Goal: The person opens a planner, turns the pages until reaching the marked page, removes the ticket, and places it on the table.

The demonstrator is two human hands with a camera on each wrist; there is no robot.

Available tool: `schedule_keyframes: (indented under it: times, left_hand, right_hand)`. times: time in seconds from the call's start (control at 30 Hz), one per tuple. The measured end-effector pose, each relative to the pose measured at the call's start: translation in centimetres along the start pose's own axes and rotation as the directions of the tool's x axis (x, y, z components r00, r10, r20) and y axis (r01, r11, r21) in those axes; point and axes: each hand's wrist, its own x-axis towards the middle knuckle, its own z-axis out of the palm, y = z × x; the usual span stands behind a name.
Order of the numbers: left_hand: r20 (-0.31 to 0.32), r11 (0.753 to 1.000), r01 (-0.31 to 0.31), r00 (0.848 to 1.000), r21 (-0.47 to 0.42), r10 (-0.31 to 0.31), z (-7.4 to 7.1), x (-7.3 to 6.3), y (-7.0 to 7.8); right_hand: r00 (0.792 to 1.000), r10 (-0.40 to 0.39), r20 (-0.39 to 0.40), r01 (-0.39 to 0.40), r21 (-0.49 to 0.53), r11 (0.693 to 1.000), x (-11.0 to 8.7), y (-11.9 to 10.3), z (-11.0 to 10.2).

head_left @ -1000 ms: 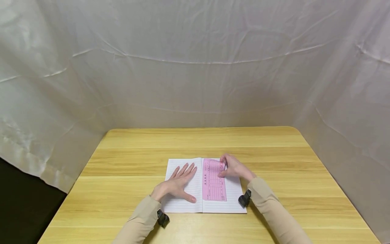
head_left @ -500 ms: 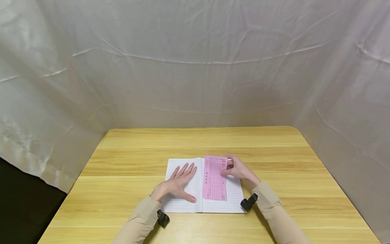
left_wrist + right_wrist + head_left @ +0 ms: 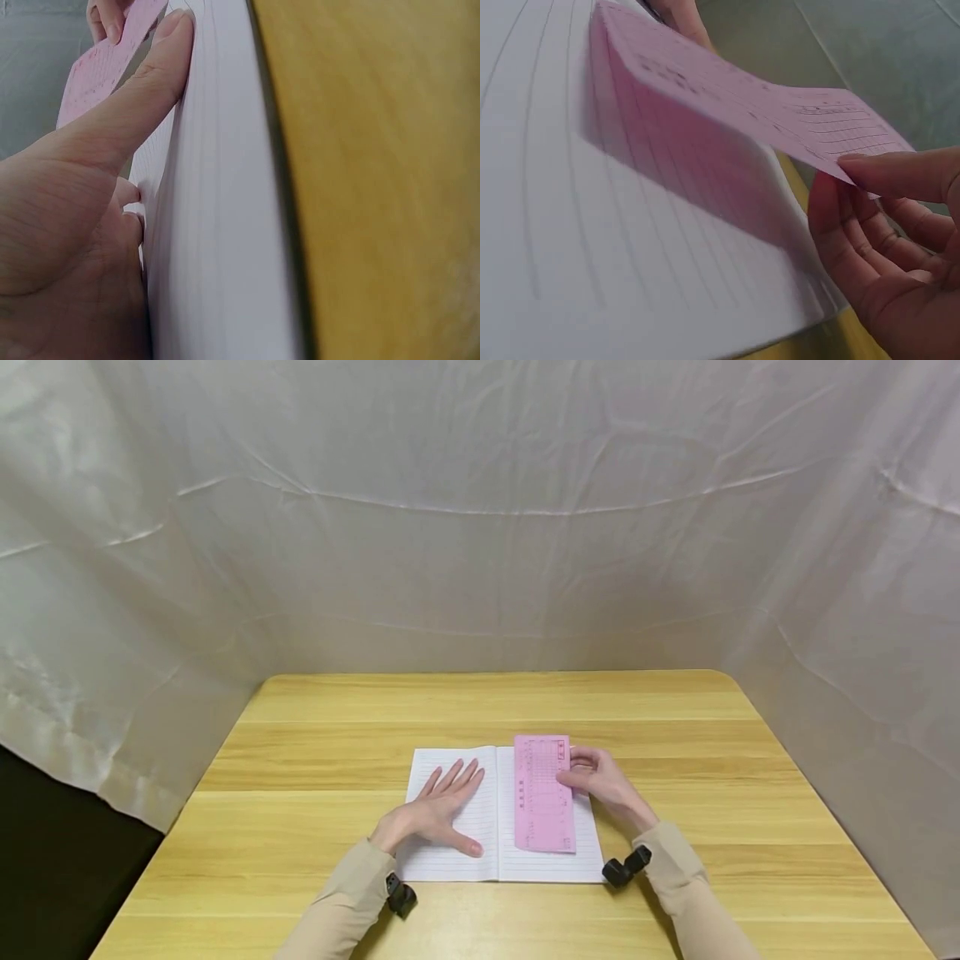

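An open lined notebook [image 3: 465,860] lies on the wooden table, its pages white and blank apart from the rules. My left hand [image 3: 442,814] rests flat on the left page with fingers spread; in the left wrist view its thumb [image 3: 161,64] lies along the paper. My right hand [image 3: 603,781] pinches the right edge of a pink printed slip [image 3: 543,810] between thumb and fingers. The slip has a table of lines and a red stamp box at its far right corner. In the right wrist view it is raised at the held edge, bent, and casts a shadow on the right page.
The wooden table [image 3: 300,760] extends around the notebook to its rounded far corners. Pale cloth curtains [image 3: 480,527] hang behind it and on both sides. Black wrist cameras [image 3: 628,866] sit on both sleeves.
My right hand has lifted the pink slip's far end from the page and drawn it to the right, away from the notebook's fold. My left hand has stayed in place.
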Motion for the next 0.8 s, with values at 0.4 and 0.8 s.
schedule_keyframes:
  times: [0.4, 0.8]
  left_hand:
    - [0.005, 1.000, -0.005, 1.000, -0.009, 0.005, 0.0, 0.1, -0.1]
    - [-0.002, 1.000, -0.009, 1.000, 0.000, 0.009, 0.0, 0.0, 0.0]
  right_hand:
    - [0.988, 0.034, -0.151, -0.024, 0.068, 0.997, -1.2, 1.0, -1.5]
    - [0.972, -0.002, -0.235, -0.023, -0.104, 0.994, -2.8, 2.1, -6.9]
